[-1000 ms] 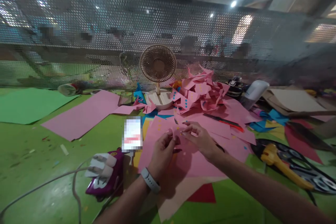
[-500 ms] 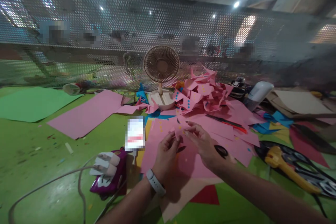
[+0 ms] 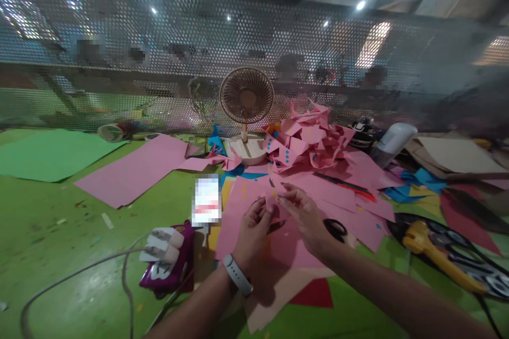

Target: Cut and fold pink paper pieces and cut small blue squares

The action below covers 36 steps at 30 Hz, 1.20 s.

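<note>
My left hand (image 3: 254, 228), with a pale band on its wrist, pinches a small piece of pink paper (image 3: 270, 199) between thumb and fingers. The thumb and forefinger of my right hand (image 3: 307, 218) are closed at the piece's right edge, by a tiny yellow spot. Beneath both hands lie larger pink sheets (image 3: 234, 228), some dotted with yellow. Partly covered by my right forearm, a black ring-shaped handle (image 3: 336, 228) lies on the paper. Beyond the hands rises a heap of folded pink paper shapes (image 3: 310, 140) with blue and yellow dots.
A small fan (image 3: 246, 96) stands at the back before a perforated metal screen (image 3: 159, 26). Left are a lit phone (image 3: 207, 200), a purple case (image 3: 169, 275) with a white plug, and cables. A yellow glue gun (image 3: 437, 254) and a clear bottle (image 3: 393, 143) are on the right.
The whole view has shifted slightly. Both hands keep nearly the same place at the small pink paper, with hardly any movement in the fingers.
</note>
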Tool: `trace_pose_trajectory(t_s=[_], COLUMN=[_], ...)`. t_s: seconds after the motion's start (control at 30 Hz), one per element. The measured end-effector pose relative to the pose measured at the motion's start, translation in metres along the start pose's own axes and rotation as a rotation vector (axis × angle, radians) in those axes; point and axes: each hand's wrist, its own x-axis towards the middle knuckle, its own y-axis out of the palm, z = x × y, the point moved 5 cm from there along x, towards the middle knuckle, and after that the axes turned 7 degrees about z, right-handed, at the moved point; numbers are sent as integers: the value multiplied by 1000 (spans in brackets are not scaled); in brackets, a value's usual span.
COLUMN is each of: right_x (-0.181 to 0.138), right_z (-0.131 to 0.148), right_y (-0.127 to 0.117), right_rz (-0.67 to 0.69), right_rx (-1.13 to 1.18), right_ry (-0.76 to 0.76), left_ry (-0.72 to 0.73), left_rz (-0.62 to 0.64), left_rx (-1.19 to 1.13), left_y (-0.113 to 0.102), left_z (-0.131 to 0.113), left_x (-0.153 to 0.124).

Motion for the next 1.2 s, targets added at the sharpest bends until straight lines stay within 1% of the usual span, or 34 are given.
trace_pose_trajectory(t_s=[0.23,0.57,0.67,0.83,1.03,1.2], right_x=[0,-2,-1,1,1,-2], right_z=[0,3,2,2,10,15], right_y=[-1,-5,-7,-5,-4,-4], right_rz=[-32,5,2,5,17,-11], right_rx=[-71,-156,-172,-173,-231,-283], right_ry=[-26,-52,-77,-71,-144,-195], left_ry=[19,23,19,30,22,35], left_rz=[-6,-48,-34,-25,0,18], left_rx=[-17,-27,-24,-16,7,4], left_y=[3,3,3,4,5,6], left_z=[-3,-4,-3,-4,-4,-6], left_x=[0,-2,-3,-2,-3,-3])
